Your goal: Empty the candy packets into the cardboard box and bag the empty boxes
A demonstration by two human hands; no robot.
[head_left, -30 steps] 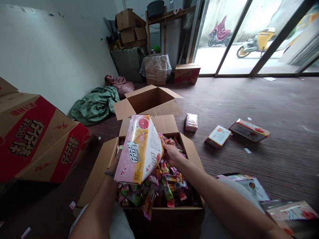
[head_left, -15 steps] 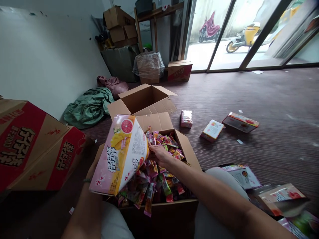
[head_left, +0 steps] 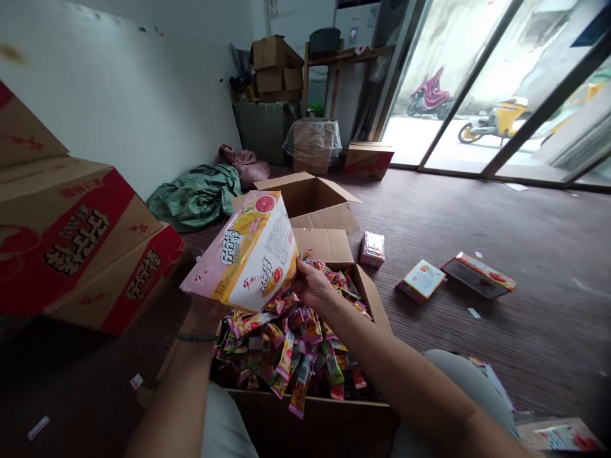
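Tilted above an open carton (head_left: 377,305) is a pink, yellow and white candy box (head_left: 258,254) printed with grapefruit. My right hand (head_left: 312,283) grips its right edge, fingers partly behind it. My left hand (head_left: 207,312) supports it from below at the left; most of those fingers are hidden under the box. Beneath it, the carton between my knees is heaped with small wrapped jelly sticks (head_left: 291,350) in pink, orange and green. A few sticks hang over the carton's near edge.
An open empty carton (head_left: 310,197) stands just beyond. Red-and-brown cartons (head_left: 90,235) fill the left. Small boxes (head_left: 422,280) lie on the floor at right, with another small pack (head_left: 372,248) nearby. A green sack (head_left: 195,197) rests by the wall; glass doors are behind.
The candy box has tipped further over, its left end rising, with both hands still on it. More sticks lie heaped below it. The view has shifted left and up.
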